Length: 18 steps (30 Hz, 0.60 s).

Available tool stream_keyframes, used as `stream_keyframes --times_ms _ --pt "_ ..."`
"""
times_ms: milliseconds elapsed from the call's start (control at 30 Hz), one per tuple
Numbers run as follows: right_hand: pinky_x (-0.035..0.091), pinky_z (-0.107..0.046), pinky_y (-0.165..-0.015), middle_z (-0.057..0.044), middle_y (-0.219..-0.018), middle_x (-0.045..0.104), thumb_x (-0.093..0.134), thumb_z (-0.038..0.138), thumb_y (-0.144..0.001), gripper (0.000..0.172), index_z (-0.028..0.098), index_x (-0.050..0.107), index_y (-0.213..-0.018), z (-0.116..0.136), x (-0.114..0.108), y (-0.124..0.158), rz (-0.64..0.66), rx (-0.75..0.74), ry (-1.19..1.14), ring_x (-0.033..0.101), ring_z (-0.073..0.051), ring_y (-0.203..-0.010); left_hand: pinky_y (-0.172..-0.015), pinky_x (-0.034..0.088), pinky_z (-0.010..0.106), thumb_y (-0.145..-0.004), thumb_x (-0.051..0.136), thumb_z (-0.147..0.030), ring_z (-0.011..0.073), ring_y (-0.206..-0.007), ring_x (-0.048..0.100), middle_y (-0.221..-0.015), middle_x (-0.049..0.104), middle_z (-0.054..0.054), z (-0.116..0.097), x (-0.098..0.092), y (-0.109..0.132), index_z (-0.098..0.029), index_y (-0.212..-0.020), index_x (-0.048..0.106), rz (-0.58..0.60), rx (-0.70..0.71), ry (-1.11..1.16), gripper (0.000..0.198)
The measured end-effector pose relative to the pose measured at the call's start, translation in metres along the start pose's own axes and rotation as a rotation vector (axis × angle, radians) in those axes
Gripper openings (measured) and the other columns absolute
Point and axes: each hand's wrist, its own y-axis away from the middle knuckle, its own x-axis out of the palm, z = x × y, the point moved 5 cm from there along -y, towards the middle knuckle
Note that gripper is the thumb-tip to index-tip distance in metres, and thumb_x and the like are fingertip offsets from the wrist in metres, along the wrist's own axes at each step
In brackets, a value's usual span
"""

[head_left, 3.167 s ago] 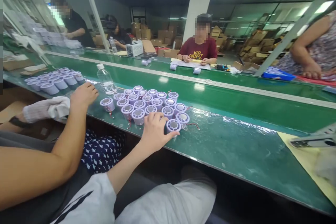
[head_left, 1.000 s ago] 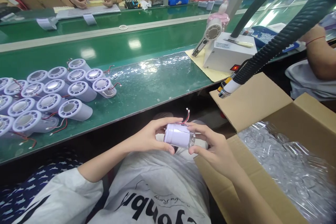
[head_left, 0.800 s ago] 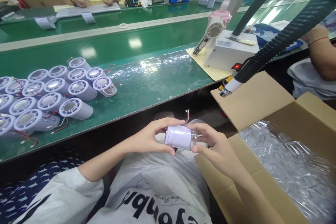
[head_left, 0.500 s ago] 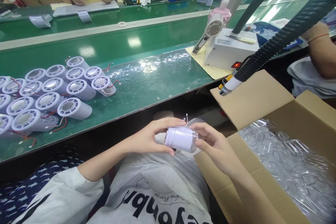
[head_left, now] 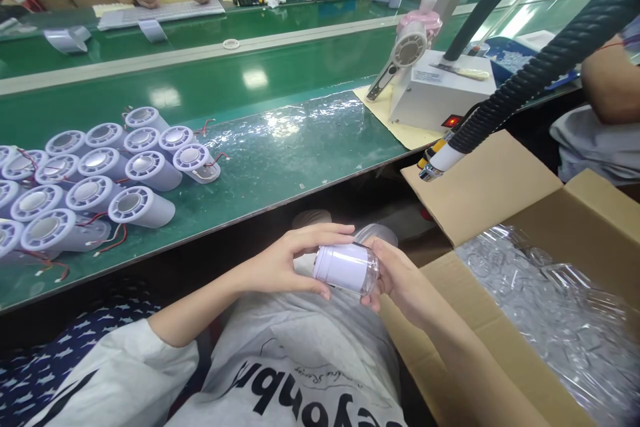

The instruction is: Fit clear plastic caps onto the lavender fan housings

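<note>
Over my lap I hold a lavender cylindrical housing (head_left: 341, 267) on its side, with a clear plastic cap (head_left: 371, 272) at its right end. My left hand (head_left: 295, 260) is closed around the housing's left part, thumb below and fingers above. At the clear end, my right hand (head_left: 393, 273) grips the cap, with its fingertips showing below it. The far side of the housing is hidden. On the bench to the left stand several similar lavender housings (head_left: 141, 205) with round vented ends and red and white wires.
An open cardboard box (head_left: 480, 193) of clear plastic parts (head_left: 540, 300) is at my right. Above it hangs a black corrugated hose (head_left: 530, 73) with a metal tip. A white device (head_left: 440, 93) and a small fan (head_left: 410, 47) sit on the green bench (head_left: 280, 153). Co-workers sit opposite and at right.
My right hand has rolled round the clear cap, its fingertips now showing underneath. The small wire ends seen above the housing no longer show. My left hand keeps nearly the same hold.
</note>
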Motion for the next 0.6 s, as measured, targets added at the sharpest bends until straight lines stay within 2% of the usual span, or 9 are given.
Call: stream_keyframes --times_ms 133,233,333,400,433,500,567,600 --pt "0.043 -0.015 -0.033 0.0 -0.052 0.062 0.062 0.078 -0.074 0.06 0.02 0.049 -0.077 -0.001 0.004 -0.001 -0.013 0.079 -0.033 0.059 -0.012 -0.039 -0.109 0.041 0.047 -0.071 0.083 -0.024 0.0297 -0.132 0.05 -0.145 0.052 0.008 -0.002 0.001 0.0 -0.034 -0.134 0.057 0.013 0.013 -0.079 0.069" --pt "0.038 -0.013 -0.031 -0.002 -0.051 0.062 0.057 0.078 -0.077 0.061 0.018 0.053 -0.074 -0.004 0.007 -0.001 0.027 0.147 -0.054 0.055 -0.01 -0.036 -0.106 0.044 0.042 -0.073 0.081 -0.023 0.0271 -0.126 0.053 -0.137 0.055 0.008 -0.005 0.002 0.001 -0.032 -0.132 0.058 0.008 0.015 -0.108 0.064" --pt "0.031 -0.012 -0.027 -0.005 -0.051 0.062 0.044 0.08 -0.083 0.066 0.016 0.054 -0.069 -0.009 0.011 -0.002 0.099 0.21 -0.051 0.05 -0.008 -0.031 -0.098 0.049 0.037 -0.076 0.079 -0.026 0.0258 -0.121 0.055 -0.13 0.056 0.009 -0.005 0.004 0.004 -0.029 -0.132 0.055 -0.008 -0.068 -0.073 0.062" --pt "0.032 -0.014 -0.027 -0.005 -0.052 0.061 0.04 0.08 -0.085 0.066 0.017 0.054 -0.071 -0.01 0.011 -0.003 0.083 0.177 -0.019 0.052 -0.01 -0.032 -0.093 0.051 0.035 -0.078 0.076 -0.029 0.0239 -0.115 0.057 -0.127 0.056 0.009 -0.005 0.005 0.005 -0.028 -0.133 0.052 -0.024 -0.16 -0.026 0.06" --pt "0.037 -0.016 -0.029 -0.004 -0.054 0.062 0.04 0.077 -0.087 0.063 0.017 0.055 -0.075 -0.009 0.009 -0.002 0.062 0.129 0.018 0.054 -0.011 -0.035 -0.092 0.052 0.033 -0.079 0.075 -0.031 0.0226 -0.112 0.058 -0.126 0.056 0.008 -0.005 0.006 0.006 -0.028 -0.133 0.051 -0.035 -0.201 0.003 0.06" --pt "0.051 -0.022 -0.041 -0.004 -0.066 0.066 0.043 0.062 -0.094 0.046 0.018 0.056 -0.087 -0.003 0.004 0.0 -0.016 -0.06 0.164 0.063 -0.016 -0.048 -0.091 0.052 0.032 -0.08 0.075 -0.032 0.0208 -0.109 0.058 -0.126 0.055 0.007 -0.005 0.006 0.007 -0.028 -0.132 0.051 -0.062 -0.26 0.047 0.058" --pt "0.061 -0.03 -0.066 -0.009 -0.096 0.07 0.047 0.039 -0.097 0.023 0.021 0.055 -0.107 0.007 -0.001 0.008 -0.108 -0.342 0.373 0.07 -0.02 -0.08 -0.089 0.052 0.031 -0.08 0.074 -0.033 0.0199 -0.107 0.059 -0.125 0.055 0.007 -0.006 0.006 0.008 -0.028 -0.132 0.05 -0.088 -0.306 0.076 0.057" --pt "0.06 -0.035 -0.08 -0.011 -0.119 0.065 0.049 0.028 -0.096 0.023 0.023 0.051 -0.118 0.013 -0.001 0.013 -0.129 -0.492 0.485 0.068 -0.023 -0.1 -0.088 0.053 0.03 -0.081 0.073 -0.033 0.0196 -0.106 0.059 -0.123 0.056 0.007 -0.006 0.007 0.009 -0.027 -0.132 0.051 -0.097 -0.324 0.092 0.056"
